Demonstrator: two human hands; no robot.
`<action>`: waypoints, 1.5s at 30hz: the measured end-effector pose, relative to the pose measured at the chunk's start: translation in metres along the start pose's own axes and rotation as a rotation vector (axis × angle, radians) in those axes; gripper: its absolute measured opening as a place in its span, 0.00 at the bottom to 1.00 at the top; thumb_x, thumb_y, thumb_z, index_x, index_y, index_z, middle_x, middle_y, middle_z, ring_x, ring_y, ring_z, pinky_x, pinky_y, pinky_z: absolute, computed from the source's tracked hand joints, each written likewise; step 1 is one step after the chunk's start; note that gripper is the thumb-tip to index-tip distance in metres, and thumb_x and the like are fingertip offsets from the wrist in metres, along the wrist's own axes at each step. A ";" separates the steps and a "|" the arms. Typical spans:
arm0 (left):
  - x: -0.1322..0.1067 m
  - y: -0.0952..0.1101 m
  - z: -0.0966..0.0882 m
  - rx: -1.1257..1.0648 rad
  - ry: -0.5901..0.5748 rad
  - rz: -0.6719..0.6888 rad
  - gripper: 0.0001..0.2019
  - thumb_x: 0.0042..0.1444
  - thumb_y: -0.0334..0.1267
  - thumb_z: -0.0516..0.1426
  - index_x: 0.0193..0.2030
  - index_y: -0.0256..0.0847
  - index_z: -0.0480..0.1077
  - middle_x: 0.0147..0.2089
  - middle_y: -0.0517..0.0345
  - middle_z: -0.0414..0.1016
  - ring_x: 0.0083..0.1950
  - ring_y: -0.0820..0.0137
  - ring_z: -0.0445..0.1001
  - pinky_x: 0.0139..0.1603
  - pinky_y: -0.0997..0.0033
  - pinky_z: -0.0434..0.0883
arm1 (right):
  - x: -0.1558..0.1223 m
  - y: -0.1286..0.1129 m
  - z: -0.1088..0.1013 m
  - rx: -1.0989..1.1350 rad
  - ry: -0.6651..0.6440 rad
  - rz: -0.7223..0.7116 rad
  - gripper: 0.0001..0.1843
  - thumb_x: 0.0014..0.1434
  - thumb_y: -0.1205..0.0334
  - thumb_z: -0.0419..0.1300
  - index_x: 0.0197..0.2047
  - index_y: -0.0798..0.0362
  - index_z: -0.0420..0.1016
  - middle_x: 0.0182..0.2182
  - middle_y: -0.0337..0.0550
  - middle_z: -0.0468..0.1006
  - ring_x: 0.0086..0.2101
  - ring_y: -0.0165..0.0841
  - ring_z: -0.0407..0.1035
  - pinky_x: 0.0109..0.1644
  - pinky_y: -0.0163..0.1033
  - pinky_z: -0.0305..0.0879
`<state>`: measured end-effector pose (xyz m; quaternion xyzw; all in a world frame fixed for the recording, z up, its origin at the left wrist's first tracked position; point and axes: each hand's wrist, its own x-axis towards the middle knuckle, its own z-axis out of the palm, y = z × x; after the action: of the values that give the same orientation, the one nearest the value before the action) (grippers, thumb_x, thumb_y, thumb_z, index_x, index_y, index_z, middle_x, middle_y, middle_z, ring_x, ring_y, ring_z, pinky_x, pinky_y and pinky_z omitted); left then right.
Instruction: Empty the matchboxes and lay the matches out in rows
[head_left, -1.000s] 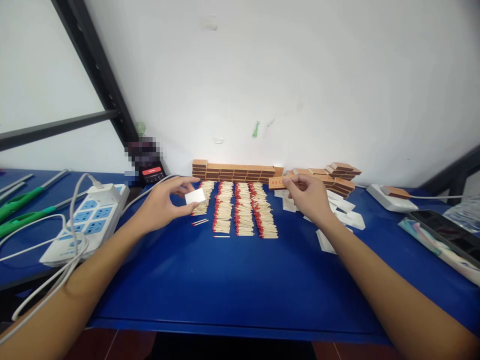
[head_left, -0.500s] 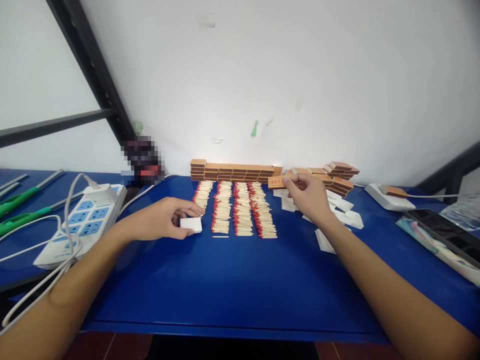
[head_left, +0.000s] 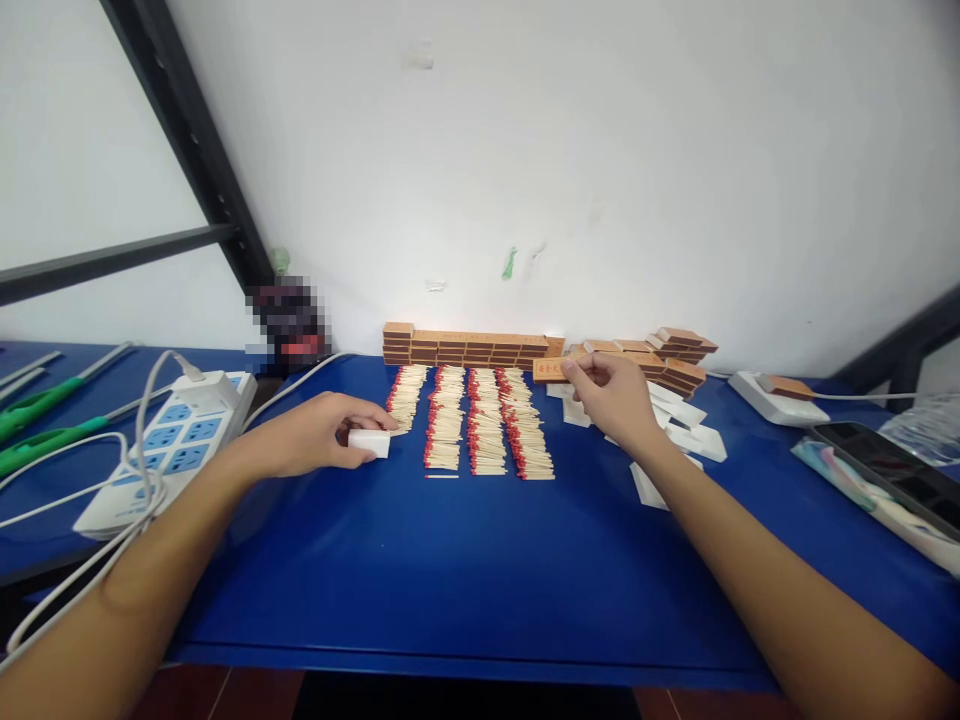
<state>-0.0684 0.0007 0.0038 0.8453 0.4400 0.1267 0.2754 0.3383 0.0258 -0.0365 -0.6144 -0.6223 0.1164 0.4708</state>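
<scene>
My left hand (head_left: 324, 433) is closed on a small white matchbox tray (head_left: 370, 444), its fingertips beside the near end of the leftmost row of matches (head_left: 407, 393). Whether the fingers touch those matches I cannot tell. More red-headed matches (head_left: 487, 425) lie in rows across the middle, with a single match (head_left: 441, 477) in front of them. Between thumb and fingers, my right hand (head_left: 609, 392) pinches an orange matchbox sleeve (head_left: 550, 371) with red print. Under and behind that hand lie several white trays (head_left: 699, 440).
Matchboxes (head_left: 472, 348) are stacked along the wall, with a looser pile (head_left: 667, 355) to their right. A power strip (head_left: 180, 440) with white cables and green-handled tools (head_left: 45, 405) is on the left. A white adapter (head_left: 780, 400) and a phone (head_left: 885, 465) lie at the right on the blue table (head_left: 465, 580).
My left hand has shifted slightly left with the white tray, away from the second match row. My right hand keeps the sleeve in almost the same place.
</scene>
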 end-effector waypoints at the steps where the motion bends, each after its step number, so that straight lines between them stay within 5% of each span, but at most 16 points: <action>1: 0.001 -0.001 0.000 0.020 0.011 0.002 0.22 0.54 0.40 0.64 0.57 0.50 0.82 0.55 0.57 0.85 0.50 0.60 0.83 0.47 0.69 0.78 | -0.001 0.000 0.000 0.009 -0.004 -0.002 0.19 0.62 0.43 0.61 0.29 0.50 0.74 0.23 0.41 0.76 0.27 0.38 0.72 0.34 0.41 0.64; 10: 0.002 -0.003 0.006 0.143 0.087 0.046 0.19 0.59 0.38 0.62 0.57 0.51 0.82 0.57 0.59 0.85 0.53 0.59 0.83 0.56 0.64 0.77 | -0.003 -0.026 0.024 0.091 -0.156 -0.020 0.21 0.61 0.43 0.61 0.27 0.50 0.74 0.22 0.40 0.75 0.25 0.34 0.66 0.32 0.40 0.59; 14: 0.004 -0.001 0.010 0.119 0.125 0.102 0.17 0.62 0.39 0.61 0.56 0.50 0.82 0.55 0.58 0.85 0.50 0.60 0.84 0.52 0.65 0.77 | 0.025 -0.059 0.061 0.090 -0.190 -0.015 0.19 0.62 0.49 0.61 0.25 0.51 0.73 0.23 0.39 0.75 0.28 0.33 0.66 0.35 0.39 0.59; 18: 0.005 0.004 0.012 0.121 0.186 0.104 0.14 0.64 0.43 0.61 0.54 0.48 0.82 0.53 0.57 0.86 0.48 0.60 0.83 0.48 0.66 0.76 | 0.068 -0.090 0.108 0.053 -0.221 0.157 0.18 0.63 0.53 0.61 0.23 0.51 0.75 0.23 0.40 0.77 0.27 0.33 0.68 0.35 0.38 0.62; 24: 0.004 0.014 0.015 0.168 0.270 0.163 0.12 0.67 0.42 0.58 0.48 0.47 0.82 0.47 0.57 0.86 0.44 0.62 0.82 0.45 0.64 0.74 | 0.100 -0.101 0.154 -0.013 -0.266 0.198 0.14 0.59 0.59 0.64 0.24 0.53 0.82 0.25 0.46 0.83 0.29 0.35 0.73 0.40 0.39 0.66; 36: 0.008 0.006 0.021 0.128 0.352 0.233 0.10 0.66 0.36 0.58 0.47 0.46 0.82 0.48 0.57 0.85 0.47 0.62 0.81 0.50 0.64 0.75 | 0.088 -0.118 0.145 -0.231 -0.239 0.021 0.15 0.65 0.55 0.64 0.30 0.52 0.82 0.33 0.52 0.85 0.35 0.42 0.76 0.44 0.44 0.67; 45: 0.010 0.005 0.020 0.091 0.409 0.295 0.12 0.70 0.41 0.58 0.52 0.45 0.82 0.53 0.52 0.83 0.53 0.61 0.80 0.55 0.62 0.76 | 0.076 -0.118 0.147 -0.301 -0.164 -0.177 0.13 0.68 0.55 0.60 0.35 0.53 0.80 0.36 0.51 0.84 0.38 0.41 0.75 0.42 0.42 0.64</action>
<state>-0.0496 -0.0007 -0.0098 0.8686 0.3639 0.3139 0.1208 0.1685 0.1303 0.0047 -0.6093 -0.7205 0.0298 0.3298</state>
